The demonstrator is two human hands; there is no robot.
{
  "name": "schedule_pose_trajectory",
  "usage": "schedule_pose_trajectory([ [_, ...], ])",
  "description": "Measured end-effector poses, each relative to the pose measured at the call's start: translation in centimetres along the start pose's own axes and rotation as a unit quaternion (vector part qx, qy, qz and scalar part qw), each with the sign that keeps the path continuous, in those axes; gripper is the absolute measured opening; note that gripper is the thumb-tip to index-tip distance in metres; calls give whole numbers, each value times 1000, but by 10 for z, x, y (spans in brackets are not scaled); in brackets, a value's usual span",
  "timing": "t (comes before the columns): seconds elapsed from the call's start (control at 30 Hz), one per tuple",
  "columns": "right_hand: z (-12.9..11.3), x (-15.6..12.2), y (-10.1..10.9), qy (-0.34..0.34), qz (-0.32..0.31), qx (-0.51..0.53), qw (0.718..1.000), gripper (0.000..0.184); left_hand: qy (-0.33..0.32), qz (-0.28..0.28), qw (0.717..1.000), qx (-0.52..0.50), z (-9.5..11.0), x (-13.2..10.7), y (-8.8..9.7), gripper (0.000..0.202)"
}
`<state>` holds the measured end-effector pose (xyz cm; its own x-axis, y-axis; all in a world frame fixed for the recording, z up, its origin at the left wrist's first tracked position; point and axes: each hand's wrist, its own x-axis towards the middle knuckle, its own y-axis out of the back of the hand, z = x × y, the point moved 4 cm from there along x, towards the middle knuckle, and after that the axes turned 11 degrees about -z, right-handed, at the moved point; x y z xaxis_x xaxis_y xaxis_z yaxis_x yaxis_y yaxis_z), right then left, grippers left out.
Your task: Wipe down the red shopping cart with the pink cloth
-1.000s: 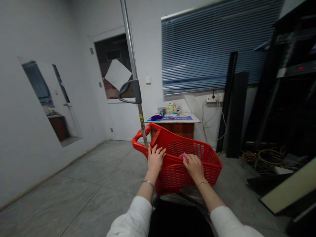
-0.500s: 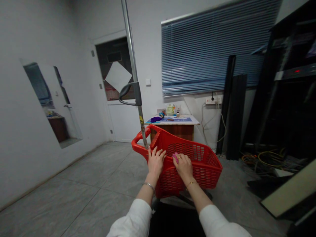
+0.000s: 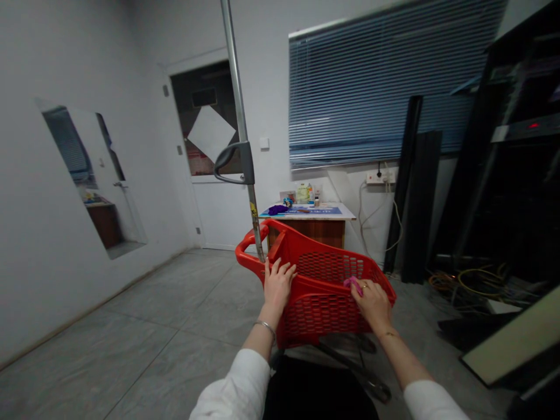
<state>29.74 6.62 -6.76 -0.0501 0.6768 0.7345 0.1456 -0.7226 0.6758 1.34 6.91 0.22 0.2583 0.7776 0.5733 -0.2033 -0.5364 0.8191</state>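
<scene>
A red plastic shopping cart (image 3: 324, 318) with slotted basket walls stands in front of me, its handle end to the left. My left hand (image 3: 278, 286) rests on the near rim close to the handle, fingers spread and not wrapped round it. Farther right along the same rim, my right hand (image 3: 371, 300) is closed on a pink cloth (image 3: 353, 284), which it presses against the rim. Most of the cloth is hidden under the fingers. A metal pole (image 3: 240, 111) with a grey loop grip (image 3: 234, 163) rises from the handle end of the cart.
Behind the cart stands a desk (image 3: 345, 213) bearing a purple cloth (image 3: 277, 209) and several bottles. Cables (image 3: 476, 281) and a leaning pale panel (image 3: 516, 338) lie on the right. A mirror (image 3: 94, 181) hangs on the left wall near a door (image 3: 219, 216).
My right hand has slid right along the cart's near rim with the pink cloth. My left hand stays at its place on the rim. The view has shifted slightly.
</scene>
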Motion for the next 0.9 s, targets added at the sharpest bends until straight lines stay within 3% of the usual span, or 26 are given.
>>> schedule_pose_trajectory([
  [0.07, 8, -3, 1, -21, 11, -6, 1000, 32, 2, 3, 1000, -3, 2, 0, 1, 30],
  [0.13, 0, -1, 2, -36, 23, -10, 999, 32, 4, 3, 1000, -6, 4, 0, 2, 30],
  [0.37, -107, 27, -1, 24, 3, 35, 999, 30, 6, 1, 1000, 4, 3, -1, 3, 30],
  [0.5, -130, 34, -2, 22, -8, 46, 999, 31, 3, 3, 1000, 9, -3, -2, 3, 30],
  [0.63, -102, 26, -2, 34, -22, 38, 998, 31, -2, -3, 1000, 7, -7, -2, 1, 29],
  [0.9, 9, -2, 3, -18, 7, -12, 1000, 31, -2, -1, 1000, -4, -3, 1, -1, 29],
])
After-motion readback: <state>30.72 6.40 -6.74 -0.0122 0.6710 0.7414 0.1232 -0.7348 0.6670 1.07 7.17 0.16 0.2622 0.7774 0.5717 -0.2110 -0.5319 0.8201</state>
